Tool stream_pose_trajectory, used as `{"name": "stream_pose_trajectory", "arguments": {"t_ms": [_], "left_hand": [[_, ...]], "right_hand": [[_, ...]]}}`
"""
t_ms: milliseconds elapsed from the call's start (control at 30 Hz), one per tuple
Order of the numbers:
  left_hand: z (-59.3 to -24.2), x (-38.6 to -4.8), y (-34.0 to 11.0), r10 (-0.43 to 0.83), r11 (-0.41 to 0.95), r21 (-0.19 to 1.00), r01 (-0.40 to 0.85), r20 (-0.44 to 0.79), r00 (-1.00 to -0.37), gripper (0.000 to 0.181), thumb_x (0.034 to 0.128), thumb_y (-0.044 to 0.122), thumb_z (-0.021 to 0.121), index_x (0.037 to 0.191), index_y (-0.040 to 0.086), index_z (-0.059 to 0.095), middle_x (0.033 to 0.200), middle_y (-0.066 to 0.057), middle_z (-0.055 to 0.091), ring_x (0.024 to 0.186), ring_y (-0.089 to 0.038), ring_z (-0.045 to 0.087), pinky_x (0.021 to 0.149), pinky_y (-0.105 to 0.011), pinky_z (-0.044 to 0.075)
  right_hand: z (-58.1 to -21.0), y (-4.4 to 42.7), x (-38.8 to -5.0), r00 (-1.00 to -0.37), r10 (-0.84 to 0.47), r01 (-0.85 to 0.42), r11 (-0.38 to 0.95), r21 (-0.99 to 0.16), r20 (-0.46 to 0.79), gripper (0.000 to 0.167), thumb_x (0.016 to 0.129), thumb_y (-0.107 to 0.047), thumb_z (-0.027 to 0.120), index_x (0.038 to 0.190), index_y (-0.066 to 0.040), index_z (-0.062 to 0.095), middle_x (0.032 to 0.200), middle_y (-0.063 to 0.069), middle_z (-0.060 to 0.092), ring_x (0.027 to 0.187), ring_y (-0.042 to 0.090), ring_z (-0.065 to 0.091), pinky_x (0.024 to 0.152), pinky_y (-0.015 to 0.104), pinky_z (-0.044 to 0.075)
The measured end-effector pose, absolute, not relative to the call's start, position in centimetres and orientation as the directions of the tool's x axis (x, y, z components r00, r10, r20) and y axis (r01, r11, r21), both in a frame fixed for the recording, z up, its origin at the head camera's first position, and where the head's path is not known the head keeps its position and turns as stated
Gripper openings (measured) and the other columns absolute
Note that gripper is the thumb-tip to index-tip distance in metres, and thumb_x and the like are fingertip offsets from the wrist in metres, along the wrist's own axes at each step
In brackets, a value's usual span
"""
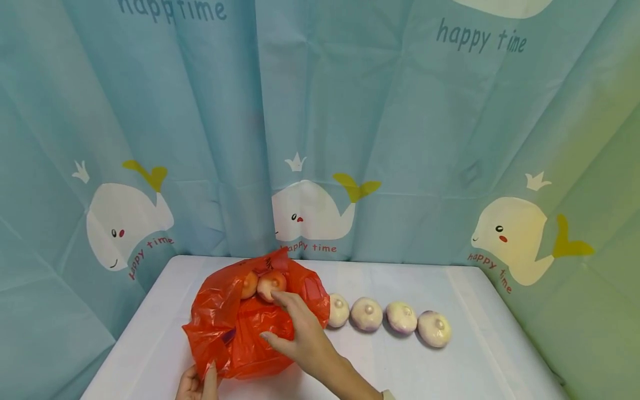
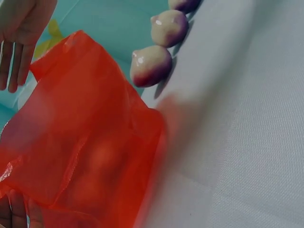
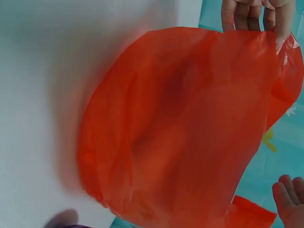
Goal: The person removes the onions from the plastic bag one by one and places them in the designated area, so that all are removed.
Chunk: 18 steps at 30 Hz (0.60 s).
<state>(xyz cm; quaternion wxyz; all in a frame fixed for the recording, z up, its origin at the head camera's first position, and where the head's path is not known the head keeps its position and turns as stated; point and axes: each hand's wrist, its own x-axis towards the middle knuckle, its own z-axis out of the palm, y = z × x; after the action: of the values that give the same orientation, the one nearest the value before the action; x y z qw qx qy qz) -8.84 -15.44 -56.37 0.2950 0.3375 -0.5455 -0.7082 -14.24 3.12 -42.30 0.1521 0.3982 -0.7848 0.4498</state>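
Observation:
A red plastic bag [image 1: 260,333] stands with its mouth wide on the left part of the table. My left hand [image 1: 197,383] pinches its near left edge; in the right wrist view, that hand's fingers [image 3: 242,16] hold the rim. Over the mouth is my right hand [image 1: 307,339], thumb and fingers spread, holding nothing visible. Its fingertips overlap a pale round bulb [image 1: 270,284] inside the bag; contact cannot be told. Another bulb [image 1: 248,286] sits beside that one. Outside, the nearest white-and-purple bulb [image 1: 339,311] is partly hidden by the bag.
Several more bulbs [image 1: 366,314] extend in a row to the right of the bag, with one [image 1: 434,329] at the end. They rest on a white table [image 1: 480,355]. A blue curtain [image 1: 425,139] with whale prints hangs behind and around it.

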Motion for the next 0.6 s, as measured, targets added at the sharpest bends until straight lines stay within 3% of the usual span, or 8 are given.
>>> {"name": "stream_pose_trajectory", "arguments": {"t_ms": [67,133,167,233,367,600], "left_hand": [[-52.2,-7.8,-14.3,-0.786,-0.234,0.971,0.052,-0.157,-0.598,0.022,0.0905,0.003,0.056,0.107,-0.012,0.05,0.087,-0.005,0.057,0.071,0.005,0.052,0.058,-0.008,0.047],[-51.0,-7.5,-13.9,-0.786,-0.228,0.973,0.046,-0.155,-0.599,0.024,0.0904,0.002,0.054,0.107,-0.015,0.048,0.088,-0.008,0.056,0.069,0.007,0.051,0.057,-0.008,0.047],[-51.5,-7.6,-14.1,-0.791,-0.225,0.973,0.05,-0.153,-0.593,0.02,0.0905,0.002,0.055,0.105,-0.011,0.051,0.086,-0.004,0.057,0.069,0.007,0.051,0.057,-0.008,0.047],[-52.8,-7.9,-14.5,-0.789,-0.229,0.972,0.054,-0.153,-0.596,0.024,0.091,0.004,0.056,0.108,-0.012,0.05,0.096,-0.017,0.057,0.072,0.006,0.051,0.057,-0.008,0.047],[-55.5,-8.6,-15.2,-0.8,-0.231,0.972,0.043,-0.165,-0.577,0.015,0.0917,0.008,0.058,0.104,0.0,0.054,0.099,-0.008,0.057,0.077,0.006,0.053,0.055,-0.008,0.047],[-54.2,-8.2,-14.9,-0.794,-0.227,0.972,0.058,-0.15,-0.589,0.025,0.0913,0.006,0.057,0.108,-0.011,0.05,0.107,-0.024,0.054,0.075,0.005,0.051,0.058,-0.007,0.046]], "right_hand": [[-42.3,2.8,-14.2,-0.628,-0.503,-0.766,0.267,-0.585,0.593,0.064,0.084,-0.02,0.072,0.139,-0.012,0.039,0.133,-0.001,0.046,0.118,0.013,0.048,0.097,0.027,0.041],[-42.4,2.5,-14.1,-0.626,-0.515,-0.767,0.267,-0.584,0.586,0.064,0.085,-0.02,0.072,0.139,-0.012,0.039,0.134,-0.002,0.046,0.118,0.012,0.048,0.097,0.027,0.042],[-42.4,2.3,-14.1,-0.631,-0.52,-0.761,0.272,-0.589,0.576,0.064,0.085,-0.021,0.072,0.139,-0.012,0.039,0.134,-0.002,0.046,0.118,0.013,0.048,0.096,0.027,0.042],[-42.4,1.9,-14.2,-0.648,-0.528,-0.747,0.301,-0.593,0.549,0.062,0.085,-0.023,0.071,0.138,-0.011,0.04,0.133,-0.001,0.047,0.116,0.013,0.049,0.096,0.026,0.042],[-42.5,1.1,-14.5,-0.687,-0.541,-0.714,0.379,-0.589,0.484,0.058,0.085,-0.026,0.071,0.134,-0.009,0.044,0.129,0.001,0.05,0.115,0.012,0.05,0.095,0.026,0.042],[-42.9,0.0,-15.3,-0.727,-0.527,-0.672,0.415,-0.613,0.44,0.053,0.086,-0.023,0.07,0.131,-0.008,0.048,0.125,0.001,0.053,0.113,0.01,0.051,0.093,0.024,0.044]]}}
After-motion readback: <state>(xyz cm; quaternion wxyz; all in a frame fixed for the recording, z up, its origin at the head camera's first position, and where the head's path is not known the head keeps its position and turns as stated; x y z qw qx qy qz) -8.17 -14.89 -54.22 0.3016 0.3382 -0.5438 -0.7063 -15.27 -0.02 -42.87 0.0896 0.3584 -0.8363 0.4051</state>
